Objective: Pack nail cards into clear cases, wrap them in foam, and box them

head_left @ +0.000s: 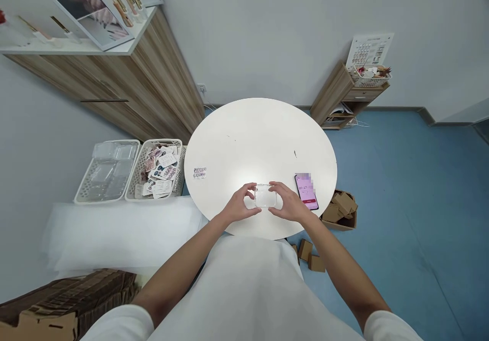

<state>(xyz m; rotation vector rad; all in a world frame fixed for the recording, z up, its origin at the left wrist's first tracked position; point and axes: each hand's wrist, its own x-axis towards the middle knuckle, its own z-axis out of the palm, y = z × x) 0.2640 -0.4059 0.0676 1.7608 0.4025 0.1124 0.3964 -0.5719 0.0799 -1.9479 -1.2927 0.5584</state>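
Observation:
A small clear plastic box (265, 197) is held level between both hands, close to the near edge of a round white table (255, 132). My left hand (240, 204) grips its left end, fingers on the far corner and thumb on the near one. At the opposite end, my right hand (287, 203) pinches it the same way. Whether the box rests on the tabletop or hovers just above it, I cannot tell. A phone (306, 192) with a timer on its screen lies right of my right hand. Farther left is a small printed card (199, 173).
Left of the table stand a white basket of clear plastic cases (80, 193) and another of printed cards (132, 191). White packing sheets (126, 231) lie nearer, above stacked cardboard (69, 305). A carton of cardboard pieces (339, 225) and small brown boxes (316, 263) are at right.

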